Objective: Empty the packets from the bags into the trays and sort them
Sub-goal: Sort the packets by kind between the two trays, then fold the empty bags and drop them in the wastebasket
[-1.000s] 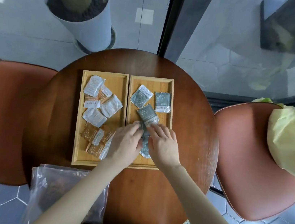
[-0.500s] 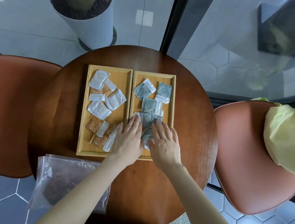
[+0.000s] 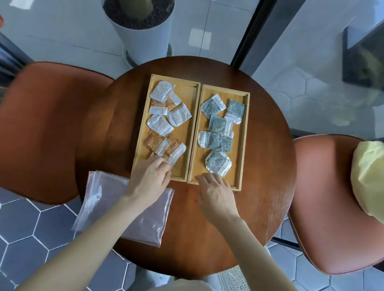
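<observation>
Two wooden trays lie side by side on the round table. The left tray (image 3: 188, 130) holds several orange and white packets (image 3: 162, 120). The right tray (image 3: 243, 137) holds several grey-green packets (image 3: 217, 134). My left hand (image 3: 150, 179) rests at the near end of the left tray, fingertips touching an orange packet (image 3: 174, 154); no grip shows. My right hand (image 3: 216, 195) hovers over the near rim of the right tray, fingers loose and holding nothing, just short of the nearest grey-green packet (image 3: 218, 162). An empty clear plastic bag (image 3: 104, 202) lies under my left forearm.
The round dark wooden table (image 3: 265, 180) has an orange chair (image 3: 38, 128) to the left and another (image 3: 339, 210) to the right, with a yellow cloth (image 3: 383, 182) on it. A white planter (image 3: 141, 24) stands beyond the table. A white basket (image 3: 235, 284) sits on the floor.
Both hands have pulled back from the grey-green packets in the right tray. The left hand moved over to the near end of the left tray. The packets now lie spread out.
</observation>
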`<state>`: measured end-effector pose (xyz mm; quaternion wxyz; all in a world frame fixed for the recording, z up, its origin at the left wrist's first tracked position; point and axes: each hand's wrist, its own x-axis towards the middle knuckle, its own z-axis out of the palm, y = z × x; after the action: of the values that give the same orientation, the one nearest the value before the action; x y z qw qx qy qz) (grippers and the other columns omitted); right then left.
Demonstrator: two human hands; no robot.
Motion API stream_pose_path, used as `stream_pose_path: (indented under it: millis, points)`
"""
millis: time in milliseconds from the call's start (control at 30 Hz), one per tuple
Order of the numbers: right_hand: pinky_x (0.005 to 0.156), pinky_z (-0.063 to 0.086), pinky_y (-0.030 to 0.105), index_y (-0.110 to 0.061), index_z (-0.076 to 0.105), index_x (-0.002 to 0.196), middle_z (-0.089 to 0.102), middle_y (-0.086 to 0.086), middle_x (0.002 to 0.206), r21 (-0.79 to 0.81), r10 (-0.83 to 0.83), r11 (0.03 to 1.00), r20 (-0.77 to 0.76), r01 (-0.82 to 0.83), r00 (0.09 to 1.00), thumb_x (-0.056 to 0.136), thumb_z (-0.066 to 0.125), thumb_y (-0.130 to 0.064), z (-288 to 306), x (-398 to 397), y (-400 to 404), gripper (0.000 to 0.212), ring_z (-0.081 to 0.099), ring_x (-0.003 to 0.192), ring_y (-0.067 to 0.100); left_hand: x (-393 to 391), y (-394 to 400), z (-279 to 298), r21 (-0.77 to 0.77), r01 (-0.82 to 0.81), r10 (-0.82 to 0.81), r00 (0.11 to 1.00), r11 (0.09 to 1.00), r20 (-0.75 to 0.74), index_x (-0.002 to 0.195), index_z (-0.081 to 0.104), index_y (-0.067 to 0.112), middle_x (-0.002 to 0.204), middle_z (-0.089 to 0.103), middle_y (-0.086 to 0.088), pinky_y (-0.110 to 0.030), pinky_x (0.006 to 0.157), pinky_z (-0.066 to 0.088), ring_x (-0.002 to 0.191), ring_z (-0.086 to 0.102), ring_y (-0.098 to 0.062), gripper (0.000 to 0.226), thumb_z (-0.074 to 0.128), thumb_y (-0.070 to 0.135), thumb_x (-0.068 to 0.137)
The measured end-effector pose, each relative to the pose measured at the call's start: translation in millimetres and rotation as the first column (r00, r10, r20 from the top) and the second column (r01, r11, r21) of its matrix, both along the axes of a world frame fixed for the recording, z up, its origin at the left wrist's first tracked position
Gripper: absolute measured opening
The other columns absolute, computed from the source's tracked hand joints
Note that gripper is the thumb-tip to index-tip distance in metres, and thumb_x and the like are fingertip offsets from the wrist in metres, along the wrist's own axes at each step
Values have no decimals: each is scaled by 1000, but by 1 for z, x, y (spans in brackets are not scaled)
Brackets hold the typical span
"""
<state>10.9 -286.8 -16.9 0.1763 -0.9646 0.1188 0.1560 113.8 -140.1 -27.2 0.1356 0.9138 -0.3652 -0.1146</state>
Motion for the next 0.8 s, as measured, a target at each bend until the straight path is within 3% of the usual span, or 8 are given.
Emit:
stream_pose_path:
  millis: [100,167,267,333,367,467,700,800]
  points:
    - [77,53,38,-9,67,97,70,7,97,-1,49,999,34,-49,998,75,66,-7,0,-10,34,22,64,95,28,-9,37,1,27,-21,19,998,999,59,84,71,4,81,72,-10,-35,60,55,70,67,-25,10,71,9,75]
    - [69,56,33,-13,70,91,72,2,91,3,105,994,31,-105,994,60,80,-12,1,-16,57,33,68,88,23,-15,62,-2,22,-42,40,995,999,91,89,71,3,87,73,-12,-38,66,56,78,69,-27,15,72,7,74]
    - [78,56,35,-15,69,101,71,4,107,0,154,988,-6,-154,988,56,84,-21,-5,-27,85,48,66,102,24,-24,96,-9,52,-76,69,989,996,128,102,68,3,105,70,-15,-42,79,54,96,67,-31,30,74,7,73]
    - [100,44,42,-13,56,125,56,9,135,33,180,983,-50,-178,982,76,71,-24,-9,-32,100,52,50,127,28,-30,117,-16,157,-122,102,986,980,131,117,60,5,122,63,-15,-46,87,51,111,61,-32,48,75,17,72]
    - [111,30,44,-13,39,139,37,10,150,42,208,978,-85,-206,974,88,58,-24,-13,-34,106,55,32,139,29,-34,126,-20,216,-152,127,984,964,128,123,55,5,130,58,-15,-48,91,49,118,56,-32,57,74,22,73]
    - [117,-3,40,-16,0,149,-6,6,159,5,198,980,-203,-201,959,99,32,-26,-25,-42,116,60,-6,146,25,-43,150,-34,326,-239,212,970,915,115,132,47,5,142,46,-15,-53,99,40,131,44,-32,67,70,31,76]
    - [106,-17,40,-16,-14,145,-25,1,149,-68,149,984,-216,-167,965,99,32,-29,-42,-54,126,67,-27,132,21,-50,171,-50,245,-418,437,899,875,-27,139,36,11,148,34,-22,-54,101,37,134,34,-40,54,55,21,89]
    - [107,-16,42,-18,-20,138,-25,2,146,-89,134,984,-202,-155,970,99,33,-30,-45,-55,129,68,-24,134,22,-52,171,-47,81,-644,648,750,761,-130,132,46,7,138,43,-24,-50,94,42,124,44,-40,47,57,15,88]
